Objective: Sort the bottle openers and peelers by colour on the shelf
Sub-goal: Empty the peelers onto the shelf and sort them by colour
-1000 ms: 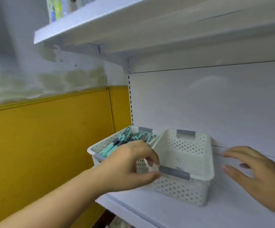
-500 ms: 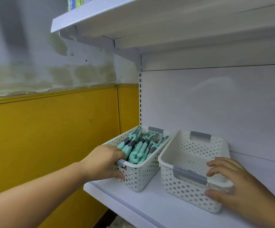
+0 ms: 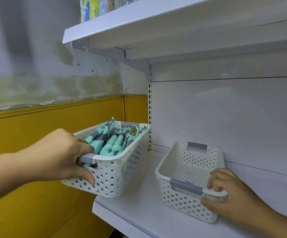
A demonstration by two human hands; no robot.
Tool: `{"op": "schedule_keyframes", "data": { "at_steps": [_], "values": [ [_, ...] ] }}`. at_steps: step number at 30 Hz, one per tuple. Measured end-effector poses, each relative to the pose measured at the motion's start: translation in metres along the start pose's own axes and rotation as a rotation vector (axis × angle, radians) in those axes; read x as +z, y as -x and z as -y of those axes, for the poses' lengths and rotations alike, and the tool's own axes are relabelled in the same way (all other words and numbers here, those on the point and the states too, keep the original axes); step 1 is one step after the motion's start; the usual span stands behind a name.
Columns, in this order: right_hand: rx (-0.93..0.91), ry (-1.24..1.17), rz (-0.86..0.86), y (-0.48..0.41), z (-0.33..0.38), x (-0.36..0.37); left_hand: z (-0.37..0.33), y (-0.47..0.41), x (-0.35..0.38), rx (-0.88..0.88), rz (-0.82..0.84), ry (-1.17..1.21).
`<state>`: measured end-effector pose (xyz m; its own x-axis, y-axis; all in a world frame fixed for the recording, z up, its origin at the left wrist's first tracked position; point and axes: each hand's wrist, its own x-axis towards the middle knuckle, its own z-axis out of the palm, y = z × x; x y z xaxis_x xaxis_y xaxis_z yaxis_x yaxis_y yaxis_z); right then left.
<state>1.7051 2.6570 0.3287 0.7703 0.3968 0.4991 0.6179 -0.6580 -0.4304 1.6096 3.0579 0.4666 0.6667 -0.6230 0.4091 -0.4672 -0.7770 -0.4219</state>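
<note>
Two white perforated baskets are at the white shelf [image 3: 139,215]. The left basket [image 3: 122,170] holds several mint-green and grey peelers and openers [image 3: 111,143]; its near end sticks out past the shelf's left front corner. My left hand [image 3: 67,158] grips its near grey handle, fingers over the rim and thumb under. The right basket [image 3: 187,170] has nothing visible inside and stands on the shelf. My right hand [image 3: 228,198] grips its near right corner, fingers curled over the rim and thumb against the outer wall.
A second white shelf [image 3: 156,23] hangs overhead with coloured packages [image 3: 91,7] on it. The shelf's white back panel [image 3: 225,117] stands right behind the baskets. A yellow and grey wall [image 3: 44,134] runs along the left.
The left basket has come out past the shelf's corner, away from the right one, leaving a gap. My right hand has closed over the right basket's near corner.
</note>
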Motion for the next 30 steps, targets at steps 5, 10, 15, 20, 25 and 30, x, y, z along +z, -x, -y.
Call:
{"op": "schedule_keyframes", "data": {
  "at_steps": [5,10,15,20,25,30],
  "values": [
    [-0.071,0.014,0.040,-0.060,0.039,0.057,0.033,0.020,-0.048,-0.091,-0.040,-0.071],
    [-0.010,0.092,0.046,-0.100,0.061,0.087,0.038,0.032,-0.060,-0.101,-0.121,-0.120],
    [0.048,0.073,0.225,-0.102,0.065,0.075,0.025,0.022,-0.057,-0.044,-0.130,-0.075],
    [0.125,-0.211,-0.059,-0.052,0.088,0.026,-0.005,-0.016,-0.051,0.053,-0.122,0.006],
    [0.391,-0.852,-0.126,0.017,0.085,-0.009,-0.061,-0.078,-0.047,0.165,-0.166,0.148],
    [0.340,-1.080,-0.325,0.073,0.071,-0.030,-0.148,-0.144,0.000,0.176,-0.266,0.342]
  ]
}}
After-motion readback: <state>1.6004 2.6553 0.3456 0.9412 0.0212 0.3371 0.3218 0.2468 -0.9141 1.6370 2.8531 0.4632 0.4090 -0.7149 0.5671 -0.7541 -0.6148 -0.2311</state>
